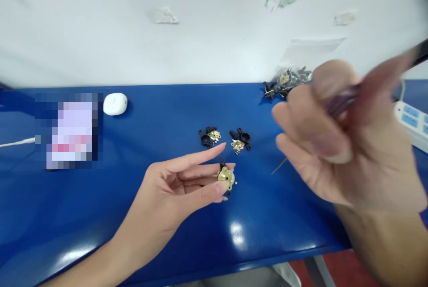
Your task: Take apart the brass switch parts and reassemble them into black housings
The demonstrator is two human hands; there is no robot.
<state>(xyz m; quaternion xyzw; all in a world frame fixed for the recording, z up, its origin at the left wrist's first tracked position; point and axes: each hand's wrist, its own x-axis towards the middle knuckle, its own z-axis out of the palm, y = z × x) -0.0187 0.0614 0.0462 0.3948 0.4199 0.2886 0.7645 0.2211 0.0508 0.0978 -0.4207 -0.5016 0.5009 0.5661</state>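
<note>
My left hand [187,184] pinches a small round part with a brass-coloured plate [226,179] on black plastic, the thumb lying over its lower edge. On the right, near the camera, my right hand [321,139] is blurred, its fingers curled around what looks like a screwdriver. Only a purplish bit of the handle [343,100] and the thin shaft [279,166] pointing down-left show. The shaft is apart from the brass-plated part. Just beyond my left hand lie two small groups of black pieces with brass plates and tiny screws, a left group [210,136] and a right group [240,139].
A clear plastic bag of similar parts [294,77] lies against the white wall. A white power strip [413,119] is at the far right. Leftward are a white earbud case [115,104] and a pixelated phone [73,131] with a white cable [18,142]. The blue table [160,122] has a front edge.
</note>
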